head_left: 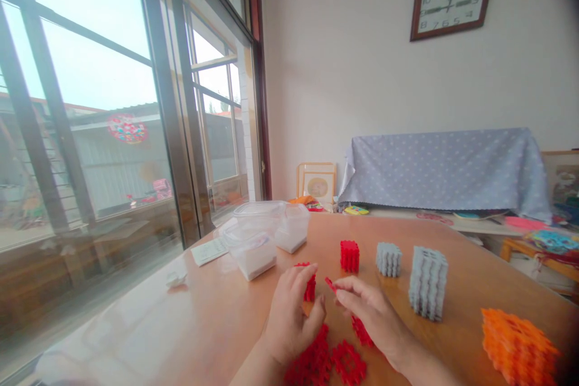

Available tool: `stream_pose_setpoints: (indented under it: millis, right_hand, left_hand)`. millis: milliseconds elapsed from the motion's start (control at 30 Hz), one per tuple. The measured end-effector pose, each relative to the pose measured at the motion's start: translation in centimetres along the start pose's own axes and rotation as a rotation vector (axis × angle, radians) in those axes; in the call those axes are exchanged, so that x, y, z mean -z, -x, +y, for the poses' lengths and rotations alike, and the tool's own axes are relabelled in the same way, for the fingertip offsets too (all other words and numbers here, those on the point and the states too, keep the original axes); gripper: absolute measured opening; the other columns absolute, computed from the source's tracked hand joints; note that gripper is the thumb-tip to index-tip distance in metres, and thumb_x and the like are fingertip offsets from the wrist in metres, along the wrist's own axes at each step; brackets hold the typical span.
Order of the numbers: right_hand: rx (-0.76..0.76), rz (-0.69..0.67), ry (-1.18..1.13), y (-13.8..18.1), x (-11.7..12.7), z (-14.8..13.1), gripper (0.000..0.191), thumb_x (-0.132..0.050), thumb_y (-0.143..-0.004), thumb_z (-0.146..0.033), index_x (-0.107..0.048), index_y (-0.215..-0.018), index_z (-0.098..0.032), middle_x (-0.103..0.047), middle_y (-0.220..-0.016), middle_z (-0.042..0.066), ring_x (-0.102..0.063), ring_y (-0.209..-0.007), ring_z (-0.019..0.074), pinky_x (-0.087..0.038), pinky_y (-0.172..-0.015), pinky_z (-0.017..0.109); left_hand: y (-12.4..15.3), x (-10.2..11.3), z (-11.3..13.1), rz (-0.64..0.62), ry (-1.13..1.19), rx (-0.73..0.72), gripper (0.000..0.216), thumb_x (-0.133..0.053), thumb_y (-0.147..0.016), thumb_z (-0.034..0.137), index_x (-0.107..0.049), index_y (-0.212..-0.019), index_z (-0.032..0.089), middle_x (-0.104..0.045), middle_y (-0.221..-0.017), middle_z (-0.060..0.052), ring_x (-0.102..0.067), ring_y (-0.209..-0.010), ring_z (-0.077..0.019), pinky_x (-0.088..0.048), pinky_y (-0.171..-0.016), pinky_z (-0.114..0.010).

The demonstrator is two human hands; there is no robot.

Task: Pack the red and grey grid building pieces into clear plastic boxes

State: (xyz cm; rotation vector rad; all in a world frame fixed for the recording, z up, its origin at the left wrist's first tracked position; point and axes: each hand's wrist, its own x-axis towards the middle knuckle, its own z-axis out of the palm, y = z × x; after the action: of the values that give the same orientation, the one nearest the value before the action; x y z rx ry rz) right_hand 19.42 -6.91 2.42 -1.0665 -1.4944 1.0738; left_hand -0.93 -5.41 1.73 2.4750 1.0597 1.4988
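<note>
My left hand (pixel 294 310) curves around a small stack of red interlocking plastic pieces (pixel 310 287), which its fingers partly hide. Between the thumb and fingertips of my right hand (pixel 368 307) is a single red interlocking piece (pixel 330 284), tilted and just right of that stack. Below my hands lie loose red pieces: a flat notched one (pixel 348 362) and a heap (pixel 312 362) partly behind my left wrist. Another red piece (pixel 362 332) shows under my right hand. Farther back stands a finished-looking red block (pixel 350 256) of the same pieces.
To the right stand a short grey block (pixel 388 260), a taller grey block (pixel 428 283) and an orange block (pixel 519 347). Clear plastic containers (pixel 253 258), a paper sheet (pixel 209 251) and a small whitish item (pixel 176 279) are at left on the wooden table (pixel 217 332), beside large windows.
</note>
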Motion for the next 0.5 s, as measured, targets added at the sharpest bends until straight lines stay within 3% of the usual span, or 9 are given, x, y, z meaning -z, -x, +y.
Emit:
stream_pose_setpoints:
  millis: [133,267,333,400,500]
  right_hand:
    - [-0.019,-0.096,-0.148,0.5,-0.7,-0.3,0.038,-0.055,-0.092,-0.053,-0.072,-0.093,-0.019,-0.067,-0.083,0.003,-0.058,-0.080,0.0195,-0.045,-0.069,0.030]
    - [-0.104,-0.066,-0.318,0.4,-0.9,0.3,0.040,-0.055,-0.093,-0.055,-0.070,-0.100,-0.018,-0.068,-0.092,0.005,-0.061,-0.080,0.0187,-0.046,-0.068,0.030]
    - [-0.119,-0.055,-0.401,0.3,-0.9,0.4,0.032,-0.061,-0.091,-0.048,-0.068,-0.104,-0.020,-0.069,-0.097,0.005,-0.062,-0.085,0.0185,-0.047,-0.073,0.031]
    - [-0.115,-0.035,-0.429,0.3,-0.8,0.4,0.026,-0.066,-0.089,-0.042,-0.067,-0.103,-0.020,-0.068,-0.096,0.004,-0.062,-0.086,0.0176,-0.047,-0.075,0.030]
    - [-0.124,0.018,-0.384,0.1,-0.5,0.7,0.025,-0.066,-0.089,-0.040,-0.068,-0.100,-0.018,-0.067,-0.085,0.003,-0.059,-0.076,0.0142,-0.043,-0.068,0.026]
  left_hand:
    - [0.2,-0.5,0.5,-0.077,0.051,-0.053,0.046,-0.058,-0.088,0.020,-0.051,-0.133,0.022,-0.061,-0.117,-0.012,-0.056,-0.110,-0.0261,-0.047,-0.096,-0.044]
    - [0.0,-1.0,0.0,-0.025,0.198,0.130,0.013,-0.055,-0.094,0.024,-0.060,-0.105,0.020,-0.063,-0.094,-0.006,-0.059,-0.088,-0.0190,-0.048,-0.081,-0.033]
    - [-0.1,-1.2,-0.1,-0.015,0.311,0.214,0.010,-0.053,-0.096,0.027,-0.059,-0.100,0.020,-0.062,-0.090,-0.004,-0.057,-0.082,-0.0163,-0.047,-0.076,-0.029]
    - [-0.2,-1.3,-0.1,-0.035,0.417,0.260,0.013,-0.052,-0.097,0.030,-0.058,-0.102,0.019,-0.063,-0.090,-0.003,-0.056,-0.080,-0.0150,-0.047,-0.075,-0.028]
    - [-0.1,-1.4,-0.1,-0.088,0.476,0.286,0.027,-0.054,-0.097,0.031,-0.055,-0.121,0.020,-0.064,-0.092,-0.003,-0.057,-0.081,-0.0151,-0.047,-0.077,-0.028]
